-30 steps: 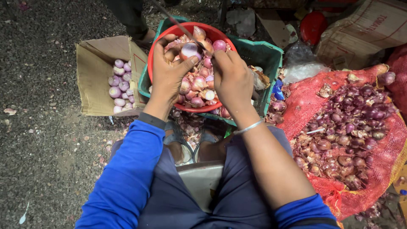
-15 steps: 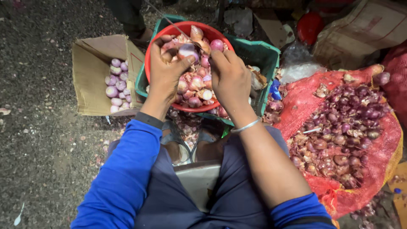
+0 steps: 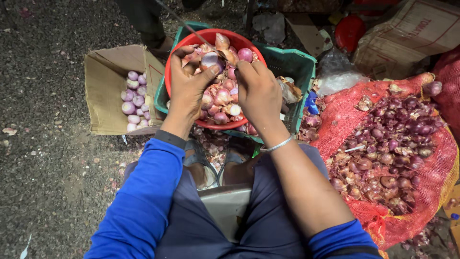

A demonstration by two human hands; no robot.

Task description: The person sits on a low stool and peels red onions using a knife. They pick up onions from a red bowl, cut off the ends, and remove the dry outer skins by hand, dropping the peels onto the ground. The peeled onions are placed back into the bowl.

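Note:
My left hand grips a small pale purple onion over a red bowl filled with onions and peel. My right hand is closed beside it, its fingers at the same onion; whether it holds a blade is hidden. The red bowl rests in a green plastic crate. A silver bangle circles my right wrist. Both arms wear blue sleeves.
A cardboard box on the left holds several peeled onions. On the right a red mesh sack lies spread with a heap of unpeeled onions. Another person's leg stands behind the crate. Gravel ground lies left.
Both hands stay over the red bowl on the same onion. The fingers have shifted slightly as the onion turns between them.

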